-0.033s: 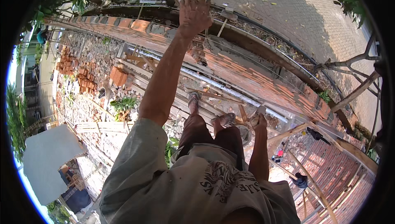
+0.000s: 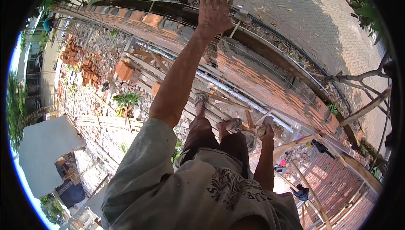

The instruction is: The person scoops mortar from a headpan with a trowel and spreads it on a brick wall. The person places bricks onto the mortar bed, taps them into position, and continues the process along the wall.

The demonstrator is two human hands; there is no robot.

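Observation:
My left hand (image 2: 214, 14) reaches far forward with the arm stretched out, its fingers spread and extended. It is beside thin stems above the far side of the brick wall (image 2: 261, 71), and the palm side is hidden. Down at the right, my right hand (image 2: 265, 132) is closed round a trowel, whose pale blade (image 2: 268, 120) points away from me. Below that hand sits a round bucket (image 2: 249, 141) with grey stuff in it. A thin string runs along the wall top, where patches of grey mortar show.
I stand on wooden planks (image 2: 157, 87) beside a long white pipe (image 2: 223, 87). Stacked bricks (image 2: 90, 71) and rubble lie at the left. Poles (image 2: 312, 190) cross at the lower right. Beyond the wall run a trench and a paved road (image 2: 295, 14); branches (image 2: 358, 78) reach in at the right.
My left hand has shifted slightly to the right in the view and its fingers look more spread. The right hand keeps the trowel. The view has turned a little.

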